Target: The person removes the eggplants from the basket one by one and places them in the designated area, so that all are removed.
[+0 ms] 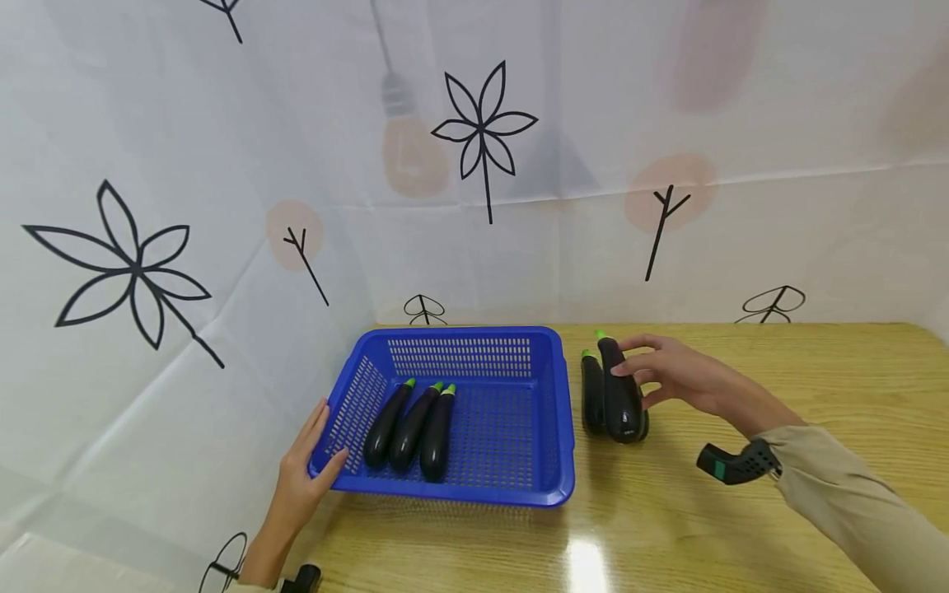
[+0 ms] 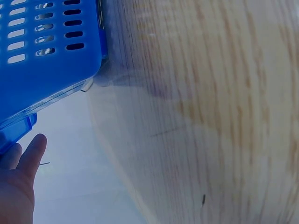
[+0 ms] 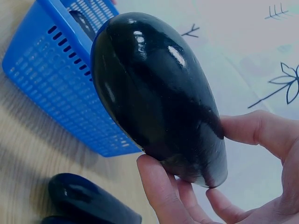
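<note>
My right hand (image 1: 678,375) holds a dark, glossy eggplant (image 1: 621,395) between thumb and fingertips, its green stem end pointing away. In the right wrist view this eggplant (image 3: 154,93) appears large, above other eggplants (image 3: 91,198) on the table. Another eggplant (image 1: 591,395) shows beside it in the head view. The blue plastic basket (image 1: 552,412) stands to the left, with three eggplants (image 1: 413,430) side by side in its left half. At the basket's front left corner rests my left hand (image 1: 300,469), fingers extended along the rim and thumb toward its inner side.
The wooden table (image 1: 474,552) extends in front of the basket and to the right. White cloth (image 1: 519,263) printed with line-drawn plants rises behind the table and along the left side. A dark camera mount (image 1: 737,463) is on the right wrist.
</note>
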Demonstrator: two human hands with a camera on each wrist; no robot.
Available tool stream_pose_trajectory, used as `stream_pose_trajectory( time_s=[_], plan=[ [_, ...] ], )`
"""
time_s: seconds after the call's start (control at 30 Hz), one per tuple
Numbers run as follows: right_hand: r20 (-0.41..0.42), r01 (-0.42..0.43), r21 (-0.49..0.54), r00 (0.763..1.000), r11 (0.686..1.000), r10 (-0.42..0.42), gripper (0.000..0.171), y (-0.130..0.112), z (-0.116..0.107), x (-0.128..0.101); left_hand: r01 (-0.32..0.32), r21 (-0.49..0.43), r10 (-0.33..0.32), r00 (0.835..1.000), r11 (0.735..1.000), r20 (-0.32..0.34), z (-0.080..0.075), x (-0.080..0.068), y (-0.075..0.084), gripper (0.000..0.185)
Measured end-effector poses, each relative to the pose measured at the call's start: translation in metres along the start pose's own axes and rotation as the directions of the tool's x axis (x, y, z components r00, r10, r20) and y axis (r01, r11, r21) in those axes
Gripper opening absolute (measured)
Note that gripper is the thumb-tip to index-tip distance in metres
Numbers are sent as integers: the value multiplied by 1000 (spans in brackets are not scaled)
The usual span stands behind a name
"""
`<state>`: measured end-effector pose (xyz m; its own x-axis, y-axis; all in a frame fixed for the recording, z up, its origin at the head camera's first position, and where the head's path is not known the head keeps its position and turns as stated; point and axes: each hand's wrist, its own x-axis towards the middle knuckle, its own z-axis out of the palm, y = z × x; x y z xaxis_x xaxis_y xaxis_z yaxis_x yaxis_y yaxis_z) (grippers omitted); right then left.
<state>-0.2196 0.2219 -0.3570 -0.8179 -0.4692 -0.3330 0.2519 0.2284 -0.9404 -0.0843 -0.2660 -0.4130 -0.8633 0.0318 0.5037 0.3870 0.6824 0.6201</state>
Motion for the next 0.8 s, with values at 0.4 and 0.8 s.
stream_pose_trajectory(
  time_s=[0.4,0.8],
  plan=[
    [-12,-5,-22,1000,1000,5,74,2,-6,-4,0,-5,0,1000,1000,2,1,1,0,65],
    [-29,-13,-33,1000,999,12,74,2,-15,-6,4,1,-4,1000,1000,-2,1,1,1,65]
  ],
)
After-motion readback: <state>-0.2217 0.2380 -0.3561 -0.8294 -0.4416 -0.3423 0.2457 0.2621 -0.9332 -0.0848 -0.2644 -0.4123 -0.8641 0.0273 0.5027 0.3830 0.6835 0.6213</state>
